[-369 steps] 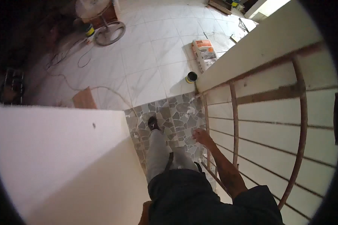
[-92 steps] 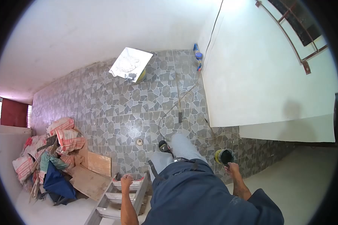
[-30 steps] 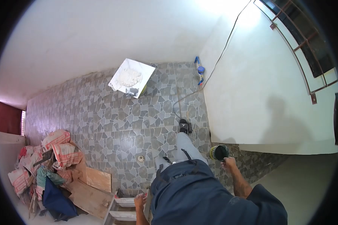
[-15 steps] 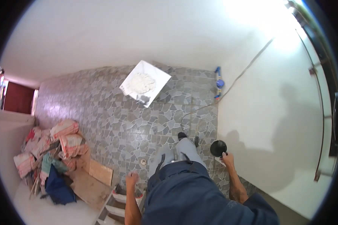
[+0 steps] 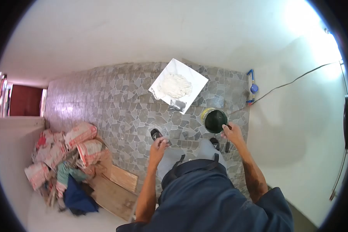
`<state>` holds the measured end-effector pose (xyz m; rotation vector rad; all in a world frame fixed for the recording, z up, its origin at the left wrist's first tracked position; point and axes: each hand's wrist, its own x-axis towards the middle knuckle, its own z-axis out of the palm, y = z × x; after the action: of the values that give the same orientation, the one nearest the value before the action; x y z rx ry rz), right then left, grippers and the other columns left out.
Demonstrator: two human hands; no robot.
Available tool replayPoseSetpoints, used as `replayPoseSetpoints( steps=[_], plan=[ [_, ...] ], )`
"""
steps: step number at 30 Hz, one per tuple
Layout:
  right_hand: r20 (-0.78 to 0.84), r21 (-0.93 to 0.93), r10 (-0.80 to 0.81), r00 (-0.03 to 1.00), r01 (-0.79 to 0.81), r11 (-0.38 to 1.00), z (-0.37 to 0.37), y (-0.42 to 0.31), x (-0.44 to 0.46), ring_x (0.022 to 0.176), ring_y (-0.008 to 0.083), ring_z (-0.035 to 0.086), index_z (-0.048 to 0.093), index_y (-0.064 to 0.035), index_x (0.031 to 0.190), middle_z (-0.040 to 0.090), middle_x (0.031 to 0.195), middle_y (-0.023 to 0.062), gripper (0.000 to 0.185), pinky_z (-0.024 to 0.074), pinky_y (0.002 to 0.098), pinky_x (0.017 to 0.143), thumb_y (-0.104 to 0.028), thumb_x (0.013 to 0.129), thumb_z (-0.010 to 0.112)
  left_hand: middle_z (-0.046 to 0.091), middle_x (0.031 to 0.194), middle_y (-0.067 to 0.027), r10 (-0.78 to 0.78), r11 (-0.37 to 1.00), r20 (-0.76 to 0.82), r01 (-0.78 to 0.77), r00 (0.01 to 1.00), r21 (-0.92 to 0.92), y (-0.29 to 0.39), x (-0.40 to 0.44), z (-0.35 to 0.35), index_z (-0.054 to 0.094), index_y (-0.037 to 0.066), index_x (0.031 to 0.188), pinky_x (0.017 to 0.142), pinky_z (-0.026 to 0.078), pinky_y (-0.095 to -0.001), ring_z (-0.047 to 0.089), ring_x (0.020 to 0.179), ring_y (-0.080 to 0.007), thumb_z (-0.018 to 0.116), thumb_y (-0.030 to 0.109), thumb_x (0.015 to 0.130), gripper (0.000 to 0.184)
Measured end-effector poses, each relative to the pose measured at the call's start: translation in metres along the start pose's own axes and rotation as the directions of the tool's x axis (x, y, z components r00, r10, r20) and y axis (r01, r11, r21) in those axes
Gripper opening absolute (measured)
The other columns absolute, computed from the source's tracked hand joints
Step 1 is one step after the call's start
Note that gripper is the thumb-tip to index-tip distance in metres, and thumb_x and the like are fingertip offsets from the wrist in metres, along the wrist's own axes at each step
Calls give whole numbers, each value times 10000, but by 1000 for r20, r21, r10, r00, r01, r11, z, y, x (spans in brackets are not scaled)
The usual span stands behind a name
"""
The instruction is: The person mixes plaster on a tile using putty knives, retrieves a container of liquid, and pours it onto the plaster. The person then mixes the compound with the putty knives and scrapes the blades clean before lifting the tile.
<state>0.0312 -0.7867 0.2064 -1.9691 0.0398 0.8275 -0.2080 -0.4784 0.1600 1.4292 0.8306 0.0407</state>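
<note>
My right hand (image 5: 232,133) grips the rim or handle of a small bucket (image 5: 215,120). Its inside looks dark and its outer wall yellowish; I cannot make out its contents. Over the floor on the other side, my left hand (image 5: 158,144) hangs with loosely bent fingers, and nothing shows in it. Ahead of both hands lies a white square board (image 5: 196,79) bearing a heap of white powder or paste (image 5: 176,86). A small dark grey patch (image 5: 178,104) shows at the board's near corner.
Crumpled sacks (image 5: 81,134), a blue cloth (image 5: 78,196) and flat wooden boards (image 5: 114,195) are piled at left. By the right wall stand blue pipe fittings with a round meter (image 5: 254,89). A cable (image 5: 286,84) runs along that wall to the patterned tile floor (image 5: 120,92).
My right hand has carried the bucket forward, close to the white board. My left hand has also come forward. The stepladder at the lower left has mostly passed out of view.
</note>
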Motion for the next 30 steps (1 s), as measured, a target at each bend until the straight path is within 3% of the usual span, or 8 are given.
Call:
replayPoseSetpoints(
  steps=[3,6,10,16,20,23,30],
  plan=[
    [-3,94,16,1000,-16,995,78,-47,9,592,120,638,645,45,964,671,695,76,229,491,272,547,-174,993,582,718,1017,-111,154,946,202,-204,967,253,8,75,-50,629,-17,1222,789,558,-293,718,896,-178,652,224,976,345],
    [-35,211,79,996,-70,975,154,-94,12,624,134,662,631,54,977,680,748,102,241,511,278,553,-184,992,594,705,1059,-118,187,949,270,-245,945,200,66,109,-84,604,-20,1253,800,563,-311,717,897,-183,678,207,961,377],
    [3,265,98,995,-95,960,225,-124,25,660,152,698,621,45,951,697,783,117,258,530,285,559,-211,987,611,617,1262,-153,8,974,387,-96,922,207,127,147,-124,520,-3,1358,894,545,-354,668,1072,-226,718,198,931,512],
    [13,235,111,994,-111,966,300,-169,49,671,178,714,617,44,941,701,762,131,283,531,334,591,-239,967,626,373,1530,-180,-62,996,439,25,896,89,112,197,-168,310,10,1517,1102,421,-410,437,1379,-275,766,255,883,818],
    [65,328,108,992,-123,937,317,-200,67,682,180,711,632,47,937,709,779,124,288,532,336,624,-239,965,613,379,1524,-170,-91,993,430,113,898,-25,141,212,-189,246,32,1550,1111,397,-417,419,1379,-296,769,375,844,943],
    [105,338,113,988,-142,930,331,-208,86,683,174,711,627,60,928,705,791,127,301,535,333,623,-237,969,603,380,1519,-174,-173,976,458,214,872,-38,145,239,-207,209,40,1563,1116,385,-423,425,1370,-296,763,364,848,961],
    [-92,599,239,967,-138,789,391,-228,129,684,162,704,629,68,1020,712,834,132,309,540,298,599,-238,980,603,417,1487,-183,-106,994,696,86,710,64,152,359,-221,213,36,1553,1149,340,-422,418,1388,-291,802,327,837,971]
  ],
)
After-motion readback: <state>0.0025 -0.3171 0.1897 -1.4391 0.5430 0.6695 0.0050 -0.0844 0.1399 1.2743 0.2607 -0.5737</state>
